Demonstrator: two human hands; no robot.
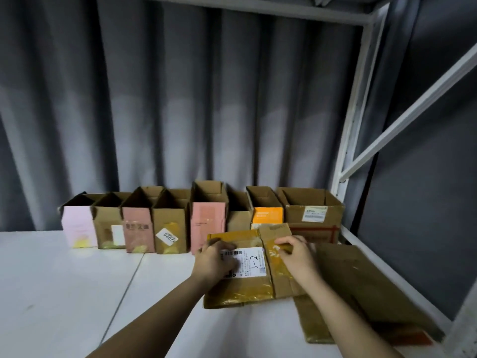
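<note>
A flattened brown cardboard box [240,289] wrapped in yellowish tape lies on the white table [64,285], with a white shipping label [251,262] on top. My left hand [213,260] rests on the box's left part, fingers curled over the label's left edge. My right hand [296,255] pinches a strip of tape or a flap edge near the box's top right. Whether the left hand grips or only presses is unclear.
Several open cardboard boxes [170,220] stand in a row along the back, some pink, one with an orange front [267,215]. Another flattened box [361,293] lies at the right. A white metal rack frame [361,104] rises at the right; a grey curtain hangs behind.
</note>
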